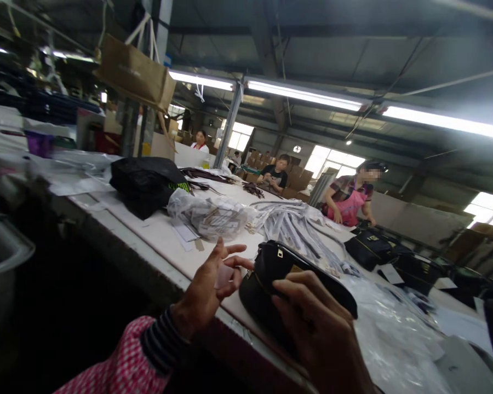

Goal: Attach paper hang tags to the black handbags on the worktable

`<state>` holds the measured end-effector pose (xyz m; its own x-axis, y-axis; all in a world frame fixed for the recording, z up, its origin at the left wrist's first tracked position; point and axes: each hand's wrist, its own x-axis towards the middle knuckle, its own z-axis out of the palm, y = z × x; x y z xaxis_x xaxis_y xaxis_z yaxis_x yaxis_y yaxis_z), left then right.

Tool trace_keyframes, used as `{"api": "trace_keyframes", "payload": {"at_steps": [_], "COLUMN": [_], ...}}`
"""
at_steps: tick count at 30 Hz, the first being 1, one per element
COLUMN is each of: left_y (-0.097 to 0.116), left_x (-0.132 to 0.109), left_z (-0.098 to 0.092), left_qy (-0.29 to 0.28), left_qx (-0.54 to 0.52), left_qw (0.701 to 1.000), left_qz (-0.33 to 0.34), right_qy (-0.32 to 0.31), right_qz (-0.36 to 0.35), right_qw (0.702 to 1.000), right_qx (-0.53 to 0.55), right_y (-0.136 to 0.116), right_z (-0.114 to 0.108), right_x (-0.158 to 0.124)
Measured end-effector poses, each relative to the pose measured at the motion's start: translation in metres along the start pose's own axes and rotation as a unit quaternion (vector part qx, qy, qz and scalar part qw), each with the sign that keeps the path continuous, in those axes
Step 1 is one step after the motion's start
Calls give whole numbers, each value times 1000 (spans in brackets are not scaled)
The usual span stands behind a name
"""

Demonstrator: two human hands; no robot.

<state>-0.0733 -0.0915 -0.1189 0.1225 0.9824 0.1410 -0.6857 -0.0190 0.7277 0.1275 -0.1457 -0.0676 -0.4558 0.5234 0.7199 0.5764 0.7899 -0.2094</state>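
Note:
A black bag (258, 295) with a zipper and gold-coloured metal fittings sits tilted near the table's front edge. My left hand (203, 287) is at the bag's left end, its index fingertip close to the zipper end. The lower fingers of that hand curl around a small pale pinkish piece (223, 276), its thumb pointing up. In front of the bag, my right hand (318, 314) has its fingers bent and pinched together against the bag's upper front. Whatever lies between those fingertips is hidden. A gold-coloured patch (296, 268) shows just above the right fingers.
Beyond the bag lie grey straps (290, 224) and a filled clear plastic bag (213, 216). A black cloth bundle (148, 183) is farther left. Plastic sheeting (378, 317) and several black bags (370, 246) spread rightward. A co-worker in a pink apron (349, 202) stands across the table.

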Motion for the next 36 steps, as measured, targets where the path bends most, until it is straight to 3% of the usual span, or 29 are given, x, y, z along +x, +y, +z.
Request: {"api": "trace_keyframes", "payload": {"at_steps": [4, 8, 15, 19, 20, 22, 24, 26, 29, 32, 36], "left_y": [-11, -7, -1, -2, -2, 0, 2, 4, 5, 5, 6], "left_x": [-27, -40, -44, -41, -39, -34, -26, -15, 4, 21, 39], "left_z": [16, 18, 6, 5, 6, 9, 13, 20, 30, 36, 33], "left_qy": [21, 20, 33, 44, 41, 42, 43, 31, 3, -16, -1], "left_qx": [-28, 6, 131, 141, 141, 145, 168, 199, 240, 274, 322], "left_qw": [999, 1000, 991, 988, 988, 987, 982, 976, 966, 957, 941], "left_qz": [7, 22, 23, 37, 43, 59, 75, 88, 95, 94, 106], "right_qy": [-58, -60, 25, -23, -43, -65, -70, -99, -182, -247, -236], "right_qz": [79, 130, 267, 320, 316, 275, 188, 79, -8, 3, 2], "right_qw": [992, 972, 912, 880, 885, 921, 970, 992, 981, 969, 971], "right_qx": [81, 184, 309, 350, 340, 270, 134, -5, -63, 2, 27], "right_y": [-25, -28, -25, -20, -17, -5, 12, 33, 60, 74, 78], "right_z": [44, 67, 65, 52, 45, 26, 2, -18, -34, -30, -20], "right_x": [9, 16, 26, 28, 30, 37, 48, 62, 83, 96, 105]}}
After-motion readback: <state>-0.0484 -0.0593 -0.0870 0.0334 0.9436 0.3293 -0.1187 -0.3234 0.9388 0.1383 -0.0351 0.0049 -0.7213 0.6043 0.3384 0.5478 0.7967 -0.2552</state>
